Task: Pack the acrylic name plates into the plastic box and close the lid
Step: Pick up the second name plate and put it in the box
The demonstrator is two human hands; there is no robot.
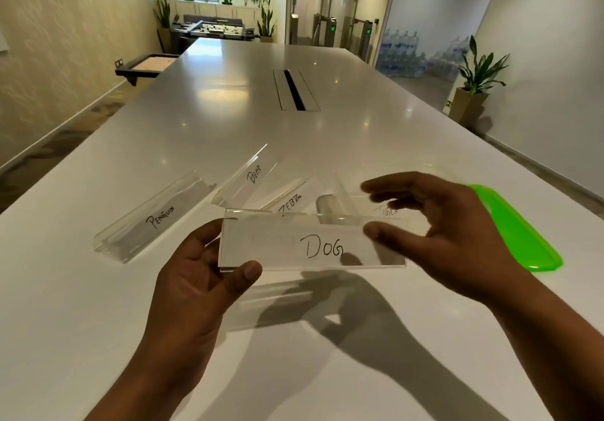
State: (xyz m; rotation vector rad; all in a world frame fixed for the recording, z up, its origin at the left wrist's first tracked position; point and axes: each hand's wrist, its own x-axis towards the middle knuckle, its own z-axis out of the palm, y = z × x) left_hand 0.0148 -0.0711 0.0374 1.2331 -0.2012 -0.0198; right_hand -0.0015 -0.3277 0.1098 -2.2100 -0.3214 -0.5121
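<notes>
A clear acrylic name plate marked DOG (294, 244) is held above the white table. My left hand (199, 276) grips its left end, thumb on the lower front edge. My right hand (434, 227) is at its right end, thumb touching the front, fingers spread behind. On the table lie plates marked PENGUIN (153, 216), BEAR (248, 175) and ZEBRA (291, 200). A TIGER plate (384, 209) appears to sit inside the clear plastic box (336, 205), largely hidden behind my right hand. The green lid (519, 231) lies flat to the right.
The long white table (294, 355) has a cable slot (294, 90) in its middle. Its right edge runs close past the green lid. A potted plant (474, 87) stands on the floor at the right.
</notes>
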